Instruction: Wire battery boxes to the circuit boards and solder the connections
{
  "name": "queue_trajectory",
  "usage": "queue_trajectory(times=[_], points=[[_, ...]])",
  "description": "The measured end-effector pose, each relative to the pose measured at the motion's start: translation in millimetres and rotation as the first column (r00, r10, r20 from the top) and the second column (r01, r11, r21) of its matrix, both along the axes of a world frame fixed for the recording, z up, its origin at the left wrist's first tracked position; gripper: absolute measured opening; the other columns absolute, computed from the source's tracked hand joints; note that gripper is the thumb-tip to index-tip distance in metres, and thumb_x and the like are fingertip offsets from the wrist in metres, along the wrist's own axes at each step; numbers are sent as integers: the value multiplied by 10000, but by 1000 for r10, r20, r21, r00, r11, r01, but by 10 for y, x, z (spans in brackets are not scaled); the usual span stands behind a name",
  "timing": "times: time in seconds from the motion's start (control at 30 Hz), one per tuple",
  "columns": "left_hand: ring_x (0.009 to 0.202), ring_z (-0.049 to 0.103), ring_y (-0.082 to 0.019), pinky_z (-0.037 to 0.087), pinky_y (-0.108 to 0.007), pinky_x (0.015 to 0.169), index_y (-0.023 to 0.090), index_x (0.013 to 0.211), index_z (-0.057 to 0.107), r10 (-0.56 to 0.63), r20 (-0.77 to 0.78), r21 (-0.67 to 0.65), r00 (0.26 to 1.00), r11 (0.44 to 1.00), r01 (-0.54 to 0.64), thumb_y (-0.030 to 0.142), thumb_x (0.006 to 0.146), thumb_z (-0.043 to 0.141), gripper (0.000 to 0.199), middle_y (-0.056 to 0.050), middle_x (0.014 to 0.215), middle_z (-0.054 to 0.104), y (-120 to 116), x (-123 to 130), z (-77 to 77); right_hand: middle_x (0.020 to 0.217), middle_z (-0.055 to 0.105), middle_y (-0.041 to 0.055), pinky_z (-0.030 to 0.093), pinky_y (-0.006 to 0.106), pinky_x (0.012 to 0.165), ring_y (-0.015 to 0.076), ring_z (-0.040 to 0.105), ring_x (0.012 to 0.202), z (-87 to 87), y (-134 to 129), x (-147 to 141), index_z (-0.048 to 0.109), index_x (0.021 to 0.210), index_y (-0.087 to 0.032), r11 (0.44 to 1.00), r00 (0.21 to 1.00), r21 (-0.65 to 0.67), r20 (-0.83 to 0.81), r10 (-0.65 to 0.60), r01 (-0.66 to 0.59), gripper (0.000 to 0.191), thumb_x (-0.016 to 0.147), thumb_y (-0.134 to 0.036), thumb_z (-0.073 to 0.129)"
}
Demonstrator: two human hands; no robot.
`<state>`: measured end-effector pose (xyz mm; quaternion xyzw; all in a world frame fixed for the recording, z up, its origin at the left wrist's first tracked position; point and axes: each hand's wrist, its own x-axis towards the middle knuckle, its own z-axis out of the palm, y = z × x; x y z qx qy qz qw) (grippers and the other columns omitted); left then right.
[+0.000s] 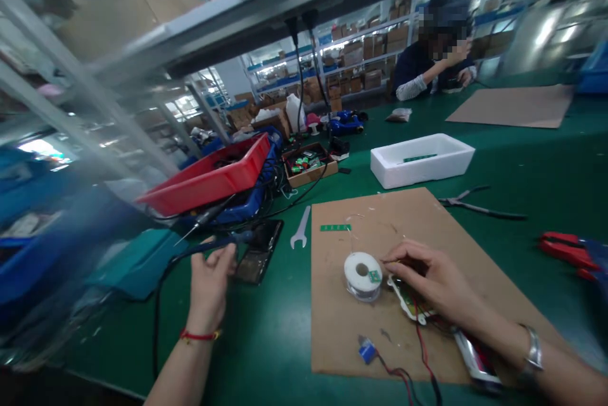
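Observation:
My left hand (209, 282) grips the dark blue handle of a corded soldering iron (223, 243), whose black cable drops toward the bench. A black phone (259, 252) lies just right of that hand. My right hand (432, 276) is over a white-edged circuit board (408, 301) with red and black wires, and its fingertips reach toward a spool of solder wire (363, 276). The spool stands on a brown cardboard mat (361, 323). A strip of green circuit board (335, 227) lies on the mat, and a small blue part (367, 351) sits at its near edge.
A red tray (209, 175) and a steel wrench (300, 227) lie left of the mat. To its right are pliers (479, 208) and red-handled cutters (565, 251). Behind it stand a white foam box (420, 160) and a parts box (308, 165). A shelf beam (285, 7) crosses overhead; a co-worker (434, 54) sits beyond.

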<state>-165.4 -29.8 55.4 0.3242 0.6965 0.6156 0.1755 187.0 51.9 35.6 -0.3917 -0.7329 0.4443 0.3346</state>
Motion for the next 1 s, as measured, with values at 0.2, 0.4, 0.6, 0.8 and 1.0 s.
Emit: queue_trajectory(times=[0.2, 0.4, 0.6, 0.8, 1.0], points=[[534, 537, -126, 398, -224, 504, 176, 872, 635, -105, -298, -124, 949, 990, 71, 450, 680, 711, 343, 11, 659, 617, 193, -40, 55, 841, 652, 73, 455, 369, 680, 226, 597, 757, -129, 34, 36, 613, 923, -199, 998, 999, -58, 38, -22, 24, 308, 840, -492, 564], [550, 515, -119, 396, -213, 521, 197, 760, 554, 226, -420, 101, 879, 974, -202, 425, 744, 638, 244, 36, 609, 535, 16, -66, 108, 791, 652, 59, 473, 349, 670, 214, 612, 738, -165, 54, 34, 588, 832, -199, 999, 999, -49, 52, -9, 12, 285, 849, -479, 543], [437, 459, -111, 380, -197, 405, 203, 753, 471, 230, -247, 84, 941, 973, -216, 482, 866, 428, 305, 60, 515, 467, -557, -30, -49, 787, 657, 60, 484, 333, 656, 213, 618, 731, -143, 49, 29, 601, 835, -195, 999, 996, -28, 82, -27, 30, 297, 833, -487, 547], [608, 610, -179, 506, -271, 546, 163, 899, 587, -4, -125, -220, 992, 975, -24, 510, 755, 634, 378, -27, 694, 645, -981, -37, -292, 798, 670, 77, 490, 336, 625, 230, 630, 735, -145, 37, 52, 616, 858, -191, 999, 994, -15, 95, -47, 49, 295, 811, -476, 558], [833, 597, -207, 485, -293, 712, 212, 1024, 613, -151, -352, -350, 924, 936, 19, 479, 802, 599, 348, -45, 936, 629, -1114, -110, -92, 820, 663, 78, 489, 337, 639, 238, 629, 772, -172, 46, 64, 597, 896, -190, 999, 994, -39, 106, -16, 20, 318, 831, -496, 539]])
